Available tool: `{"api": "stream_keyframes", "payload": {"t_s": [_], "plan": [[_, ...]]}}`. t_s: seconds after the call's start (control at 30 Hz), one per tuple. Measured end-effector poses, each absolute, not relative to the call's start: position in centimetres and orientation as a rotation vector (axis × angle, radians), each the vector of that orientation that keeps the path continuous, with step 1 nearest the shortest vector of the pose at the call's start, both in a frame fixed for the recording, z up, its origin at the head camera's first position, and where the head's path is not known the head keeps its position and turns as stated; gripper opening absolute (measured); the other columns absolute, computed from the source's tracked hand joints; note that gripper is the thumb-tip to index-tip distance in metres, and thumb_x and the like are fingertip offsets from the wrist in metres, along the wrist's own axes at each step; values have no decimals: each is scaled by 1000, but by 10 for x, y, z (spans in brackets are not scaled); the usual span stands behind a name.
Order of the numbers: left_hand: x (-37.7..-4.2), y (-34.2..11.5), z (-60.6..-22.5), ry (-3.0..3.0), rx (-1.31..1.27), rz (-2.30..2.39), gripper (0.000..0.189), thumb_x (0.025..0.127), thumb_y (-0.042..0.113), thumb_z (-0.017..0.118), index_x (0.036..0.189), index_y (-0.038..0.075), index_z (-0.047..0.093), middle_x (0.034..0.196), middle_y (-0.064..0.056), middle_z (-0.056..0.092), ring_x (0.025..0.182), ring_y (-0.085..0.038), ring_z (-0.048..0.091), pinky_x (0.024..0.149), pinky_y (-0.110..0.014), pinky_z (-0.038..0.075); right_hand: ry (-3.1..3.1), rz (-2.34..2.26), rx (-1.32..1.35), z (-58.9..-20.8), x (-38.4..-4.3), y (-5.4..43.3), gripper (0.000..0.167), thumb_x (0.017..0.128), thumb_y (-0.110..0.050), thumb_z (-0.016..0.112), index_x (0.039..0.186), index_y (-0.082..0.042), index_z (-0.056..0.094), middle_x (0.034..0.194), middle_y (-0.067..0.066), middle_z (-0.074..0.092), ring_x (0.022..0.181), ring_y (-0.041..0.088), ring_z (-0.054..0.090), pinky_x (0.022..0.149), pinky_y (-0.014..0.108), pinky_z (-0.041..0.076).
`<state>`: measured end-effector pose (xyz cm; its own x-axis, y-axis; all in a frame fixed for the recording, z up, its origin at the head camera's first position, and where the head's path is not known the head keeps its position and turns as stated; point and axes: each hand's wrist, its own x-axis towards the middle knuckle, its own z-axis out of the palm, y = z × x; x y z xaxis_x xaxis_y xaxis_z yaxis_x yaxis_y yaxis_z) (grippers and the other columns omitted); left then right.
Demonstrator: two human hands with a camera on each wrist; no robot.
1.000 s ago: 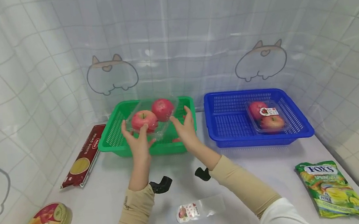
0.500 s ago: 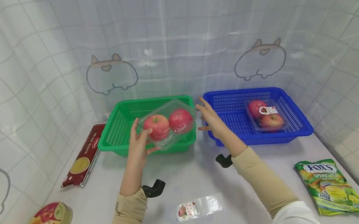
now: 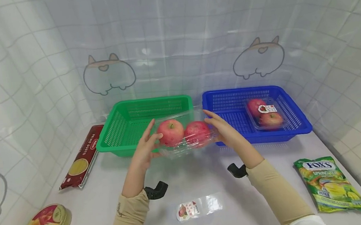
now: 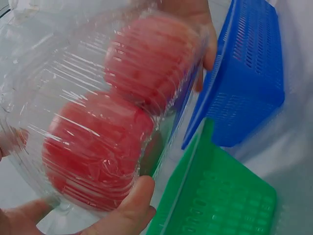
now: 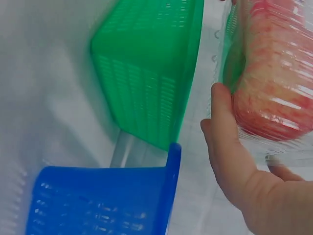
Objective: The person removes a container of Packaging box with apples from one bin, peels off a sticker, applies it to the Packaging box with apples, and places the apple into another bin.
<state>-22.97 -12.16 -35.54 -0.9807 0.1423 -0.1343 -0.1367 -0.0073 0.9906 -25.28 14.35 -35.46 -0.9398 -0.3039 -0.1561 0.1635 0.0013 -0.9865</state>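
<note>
A clear plastic box with two red apples (image 3: 183, 134) hangs level above the table, in front of the gap between the two baskets. My left hand (image 3: 142, 151) grips its left end, with the thumb against the plastic beside one apple. At the right end, my right hand (image 3: 226, 131) holds the box between thumb and fingers; the right wrist view shows this hand (image 5: 249, 171) around the end below an apple. Ridged plastic covers both apples in the left wrist view, where part of my left hand (image 4: 117, 215) shows along the box edge.
Behind the box stand a green basket (image 3: 114, 150) and a blue basket (image 3: 254, 139). The blue one holds another labelled apple box (image 3: 264, 114). Around them lie a pasta packet (image 3: 83, 158), a round tin (image 3: 47, 224), a Fox's candy bag (image 3: 331, 184) and an apple-printed label strip (image 3: 199, 207).
The apple box has moved right and toward me from over the green basket, turning level. My right hand came away from it, then took hold of its right end.
</note>
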Motion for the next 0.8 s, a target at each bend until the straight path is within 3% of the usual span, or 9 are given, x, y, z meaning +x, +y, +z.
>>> {"api": "stream_keyframes", "payload": {"t_s": [0.13, 0.37, 0.57, 0.8], "plan": [[-228, -116, -360, 2078, 36, 2062, 65, 91, 24, 53, 147, 34, 21, 148, -12, 27, 121, -40, 42, 80, -48, 48, 1934, -2070, -88, -361, -238, 153, 60, 96, -27, 43, 149, -23, 15, 152, 12, 11, 132, 40, 29, 97, 60, 33], [-223, -105, -368, 2136, 109, 2040, 56, 94, 27, 52, 145, 28, 29, 144, -13, 35, 123, -37, 42, 85, -55, 44, 1972, -2124, 19, -367, -217, 161, 58, 95, -26, 46, 147, -24, 20, 146, 15, 23, 122, 36, 39, 96, 52, 37], [-215, -96, -370, 2132, 132, 2020, 54, 94, 27, 52, 144, 27, 31, 144, -14, 35, 127, -37, 36, 90, -65, 35, 2011, -2148, 37, -365, -202, 168, 57, 95, -25, 46, 147, -23, 21, 140, 18, 26, 125, 35, 35, 98, 54, 33], [-200, -88, -372, 2144, 165, 1973, 56, 94, 28, 52, 145, 26, 29, 144, -16, 33, 130, -37, 34, 88, -62, 39, 2015, -2132, 46, -368, -184, 179, 58, 95, -24, 46, 147, -23, 20, 141, 19, 23, 131, 37, 26, 101, 61, 25]]}}
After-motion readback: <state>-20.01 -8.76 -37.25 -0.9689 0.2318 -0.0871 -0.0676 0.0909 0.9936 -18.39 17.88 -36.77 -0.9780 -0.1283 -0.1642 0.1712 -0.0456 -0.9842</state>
